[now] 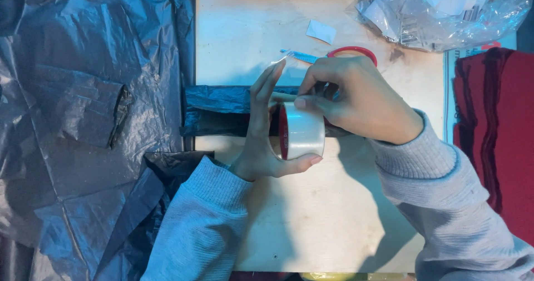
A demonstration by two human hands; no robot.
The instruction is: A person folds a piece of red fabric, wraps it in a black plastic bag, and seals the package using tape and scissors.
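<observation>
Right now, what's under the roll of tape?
Under the tape roll lies a folded dark plastic strip on the wooden board. The left hand and right hand cover where the strip ends.

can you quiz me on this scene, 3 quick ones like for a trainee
1. True or false: both hands are on the tape roll.
2. What lies under the roll? A) black plastic parcel B) a glass jar C) a book
3. Which hand pinches the roll's top edge with its fingertips?

Key
1. True. The left hand cups the roll from its open side, and the right hand grips it from above.
2. A. The parcel lies across the wooden board.
3. The right hand.
</observation>
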